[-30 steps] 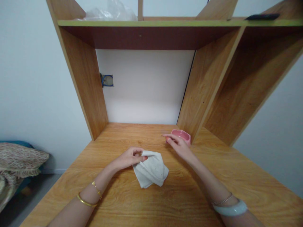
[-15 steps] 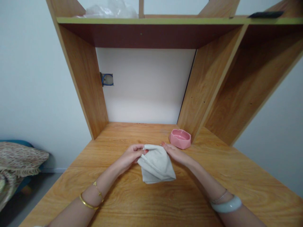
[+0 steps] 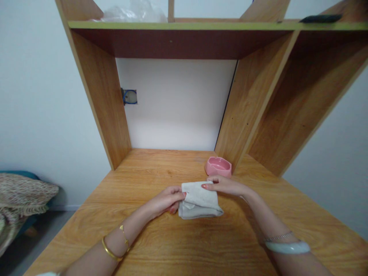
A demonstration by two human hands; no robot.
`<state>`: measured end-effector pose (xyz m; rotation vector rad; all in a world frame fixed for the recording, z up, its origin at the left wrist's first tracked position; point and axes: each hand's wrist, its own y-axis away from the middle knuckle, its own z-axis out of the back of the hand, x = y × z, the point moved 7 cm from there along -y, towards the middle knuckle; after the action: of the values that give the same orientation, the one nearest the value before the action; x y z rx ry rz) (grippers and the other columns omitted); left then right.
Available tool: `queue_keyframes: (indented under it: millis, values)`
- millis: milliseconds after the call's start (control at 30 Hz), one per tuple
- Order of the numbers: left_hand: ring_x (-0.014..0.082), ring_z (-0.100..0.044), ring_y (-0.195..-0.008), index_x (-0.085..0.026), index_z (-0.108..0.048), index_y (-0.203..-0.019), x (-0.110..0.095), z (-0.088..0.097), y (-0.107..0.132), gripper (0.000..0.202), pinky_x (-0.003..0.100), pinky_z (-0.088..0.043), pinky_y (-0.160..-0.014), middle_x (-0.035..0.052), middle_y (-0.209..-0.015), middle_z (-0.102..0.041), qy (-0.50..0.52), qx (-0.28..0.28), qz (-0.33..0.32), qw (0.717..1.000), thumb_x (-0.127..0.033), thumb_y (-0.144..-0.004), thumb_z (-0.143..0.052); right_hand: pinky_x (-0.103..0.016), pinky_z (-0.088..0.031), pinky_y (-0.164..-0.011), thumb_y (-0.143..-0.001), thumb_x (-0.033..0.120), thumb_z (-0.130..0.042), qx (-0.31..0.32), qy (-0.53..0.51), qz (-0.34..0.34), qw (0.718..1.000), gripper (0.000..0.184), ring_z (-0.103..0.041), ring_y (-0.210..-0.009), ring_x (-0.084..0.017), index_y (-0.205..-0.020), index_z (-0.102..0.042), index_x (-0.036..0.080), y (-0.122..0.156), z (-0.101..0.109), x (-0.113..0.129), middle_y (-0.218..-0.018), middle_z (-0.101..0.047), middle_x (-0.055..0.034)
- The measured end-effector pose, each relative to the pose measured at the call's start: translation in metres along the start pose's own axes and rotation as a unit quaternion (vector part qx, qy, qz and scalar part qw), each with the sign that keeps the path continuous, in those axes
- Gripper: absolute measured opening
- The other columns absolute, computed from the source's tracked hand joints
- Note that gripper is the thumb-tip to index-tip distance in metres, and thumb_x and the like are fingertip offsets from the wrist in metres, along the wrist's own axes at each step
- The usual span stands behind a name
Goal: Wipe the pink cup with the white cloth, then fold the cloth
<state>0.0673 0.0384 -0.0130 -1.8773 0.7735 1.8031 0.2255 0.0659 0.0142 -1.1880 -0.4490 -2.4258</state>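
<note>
A pale grey cloth [image 3: 199,199], folded into a small layered piece, is held up over the wooden desk [image 3: 172,245]. On its left edge my left hand [image 3: 169,199] is closed, the thumb on top and other fingers partly hidden behind. My right hand [image 3: 222,185] pinches the upper right corner, with the thumb lying across the front of the fabric. Just behind my right hand stands a pink faceted bowl [image 3: 218,167], its hollow facing up.
Wooden side panels [image 3: 94,96] and an upper shelf [image 3: 184,25] frame the desk. Clear plastic [image 3: 135,11] and a dark flat object [image 3: 321,18] lie on that shelf. An uncovered wall box with blue wire [image 3: 130,96] sits at back left. A woven throw [image 3: 25,191] drapes over blue furniture.
Both hands and the cloth have shifted right and slightly nearer. The cloth now looks flatter and more neatly folded. My right thumb has come onto its front.
</note>
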Motion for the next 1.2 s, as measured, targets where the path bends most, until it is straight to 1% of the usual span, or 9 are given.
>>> queue_keyframes:
  millis: [167,267,367,433,567,700,900,1067,1200]
  values:
    - [0.0018,-0.024,-0.029,-0.011,-0.057,-0.089,0.01,0.001,-0.007,0.04,0.016,-0.014,-0.032,-0.0063,-0.049,-0.047,-0.102,-0.016,-0.007,0.995,-0.048,-0.074,-0.052,-0.026,-0.036,-0.066,-0.068,0.054,-0.057,0.01,-0.017,0.025,0.999,0.04,-0.048,-0.074,-0.014,-0.069,-0.06,0.015,0.007,0.007,0.013,-0.078,-0.055,-0.0015]
    - [0.0035,-0.032,-0.034,-0.011,-0.055,-0.097,0.011,0.002,-0.011,0.044,0.016,-0.024,-0.037,-0.0032,-0.057,-0.053,-0.084,-0.028,-0.038,0.995,-0.049,-0.074,-0.05,-0.025,-0.035,-0.067,-0.066,0.048,-0.062,0.02,-0.085,0.019,0.996,0.035,-0.049,-0.075,-0.014,-0.074,-0.059,0.015,0.01,0.008,0.014,-0.08,-0.056,-0.0016]
    - [0.0094,-0.048,-0.053,-0.012,-0.055,-0.091,0.01,0.002,-0.015,0.035,0.019,-0.037,-0.054,-0.0001,-0.065,-0.057,-0.06,-0.028,-0.085,0.994,-0.042,-0.071,-0.054,-0.022,-0.03,-0.055,-0.063,0.046,-0.066,0.039,-0.101,-0.019,0.994,0.036,-0.045,-0.062,-0.01,-0.074,-0.055,0.014,0.009,0.006,0.004,-0.067,-0.051,0.003]
    - [0.0112,-0.05,-0.061,-0.014,-0.054,-0.083,0.011,0.007,-0.016,0.025,0.021,-0.039,-0.059,0.0,-0.068,-0.055,-0.085,-0.051,-0.098,0.99,-0.035,-0.071,-0.052,-0.021,-0.026,-0.051,-0.061,0.046,-0.067,0.039,-0.072,-0.035,0.996,0.037,-0.041,-0.057,-0.008,-0.074,-0.053,0.015,0.007,0.004,-0.003,-0.062,-0.047,0.005]
    - [0.0093,-0.043,-0.057,-0.017,-0.044,-0.066,0.013,0.028,-0.013,0.009,0.019,-0.034,-0.053,-0.0044,-0.06,-0.046,-0.214,-0.157,-0.08,0.961,-0.023,-0.068,-0.051,-0.02,-0.028,-0.049,-0.058,0.047,-0.067,0.032,0.012,-0.041,0.999,0.038,-0.041,-0.057,-0.009,-0.072,-0.051,0.015,-0.001,-0.001,-0.011,-0.061,-0.045,0.0053]
    - [0.0098,-0.042,-0.059,-0.018,-0.041,-0.069,0.006,0.031,-0.007,0.01,0.019,-0.034,-0.055,-0.0048,-0.063,-0.044,-0.251,-0.179,-0.086,0.947,-0.019,-0.069,-0.052,-0.02,-0.032,-0.047,-0.055,0.046,-0.068,-0.027,0.07,-0.038,0.996,0.042,-0.046,-0.058,-0.009,-0.078,-0.047,0.017,-0.004,0.0,-0.014,-0.068,-0.05,0.0034]
    - [0.0142,-0.048,-0.08,-0.019,-0.038,-0.102,-0.016,0.029,0.005,0.048,0.027,-0.039,-0.075,0.0007,-0.089,-0.046,-0.357,-0.235,-0.16,0.89,-0.016,-0.061,-0.063,-0.019,-0.033,-0.034,-0.056,0.044,-0.068,-0.001,0.032,-0.162,0.986,0.048,-0.046,-0.038,-0.008,-0.079,-0.034,0.021,0.006,-0.001,-0.031,-0.052,-0.046,0.009]
    - [0.0174,-0.05,-0.087,-0.019,-0.038,-0.106,-0.03,0.029,0.012,0.034,0.031,-0.039,-0.08,0.0033,-0.092,-0.047,-0.427,-0.241,-0.178,0.853,-0.023,-0.075,-0.051,-0.018,-0.034,-0.035,-0.056,0.026,-0.07,-0.066,0.106,-0.217,0.968,0.041,-0.05,-0.041,-0.01,-0.081,-0.039,0.019,0.024,0.033,-0.042,-0.047,-0.047,0.0085]
    - [0.0188,-0.05,-0.092,-0.02,-0.045,-0.098,-0.032,0.028,0.013,0.023,0.033,-0.039,-0.081,0.0049,-0.096,-0.048,-0.477,-0.23,-0.147,0.836,-0.02,-0.076,-0.046,-0.022,-0.042,-0.043,-0.055,0.018,-0.07,-0.173,0.225,-0.279,0.917,0.033,-0.058,-0.054,-0.016,-0.08,-0.049,0.018,0.048,0.076,-0.052,-0.062,-0.057,0.0004]
